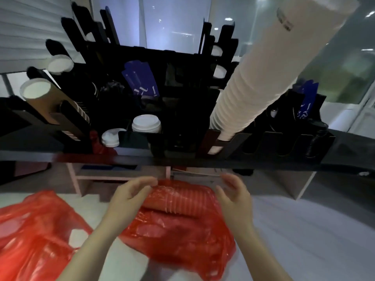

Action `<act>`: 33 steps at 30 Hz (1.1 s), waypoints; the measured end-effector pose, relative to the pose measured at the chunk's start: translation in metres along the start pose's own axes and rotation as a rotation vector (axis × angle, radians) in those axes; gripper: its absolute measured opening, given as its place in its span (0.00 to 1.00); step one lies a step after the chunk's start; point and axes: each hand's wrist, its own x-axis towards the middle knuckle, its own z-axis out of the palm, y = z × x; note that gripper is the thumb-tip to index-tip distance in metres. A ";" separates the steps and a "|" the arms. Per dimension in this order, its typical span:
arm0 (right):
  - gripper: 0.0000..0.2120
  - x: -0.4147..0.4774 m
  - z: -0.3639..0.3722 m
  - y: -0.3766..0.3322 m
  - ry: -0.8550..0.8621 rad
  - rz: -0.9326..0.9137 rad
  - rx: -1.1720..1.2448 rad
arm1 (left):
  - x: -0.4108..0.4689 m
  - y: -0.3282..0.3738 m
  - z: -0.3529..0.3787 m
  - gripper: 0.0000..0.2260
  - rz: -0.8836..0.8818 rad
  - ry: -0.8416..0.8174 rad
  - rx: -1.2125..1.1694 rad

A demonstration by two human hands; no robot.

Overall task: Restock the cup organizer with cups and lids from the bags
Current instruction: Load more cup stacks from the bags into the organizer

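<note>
Below the dark shelf edge, your left hand [129, 192] pinches the top of the translucent red plastic bag [178, 234] holding a stack of ribbed cups [178, 201]. Your right hand [233, 194] hovers beside it, fingers loosely spread, holding nothing. Above stands the black cup organizer [162, 78].

Setting: drinks-service counter, café type.
Black cup organizer [174, 55] on the counter holds a tall stack of white paper cups [253, 82] and white lids [146, 123]; glass partitions [345, 57] and blinds [30, 27] stand behind.
</note>
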 end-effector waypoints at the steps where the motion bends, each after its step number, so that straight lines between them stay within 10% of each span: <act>1: 0.15 -0.009 0.007 0.010 -0.054 0.028 -0.057 | -0.005 -0.014 0.001 0.12 -0.046 -0.002 0.021; 9: 0.10 -0.060 0.042 0.069 -0.360 -0.033 -0.459 | -0.057 -0.115 0.033 0.16 -0.227 -0.423 0.631; 17: 0.14 -0.091 0.039 0.101 -0.702 -0.155 -0.885 | -0.107 -0.120 0.028 0.08 -0.326 -0.332 0.551; 23: 0.12 -0.100 0.036 0.098 -0.655 -0.068 -0.834 | -0.119 -0.119 0.012 0.05 -0.493 -0.485 0.527; 30: 0.07 -0.087 0.038 0.092 -0.317 -0.490 -0.821 | -0.100 -0.097 0.006 0.10 -0.144 -0.172 0.589; 33: 0.17 -0.066 0.045 0.092 -0.354 -0.538 -0.852 | -0.067 -0.096 0.007 0.22 0.070 -0.332 0.856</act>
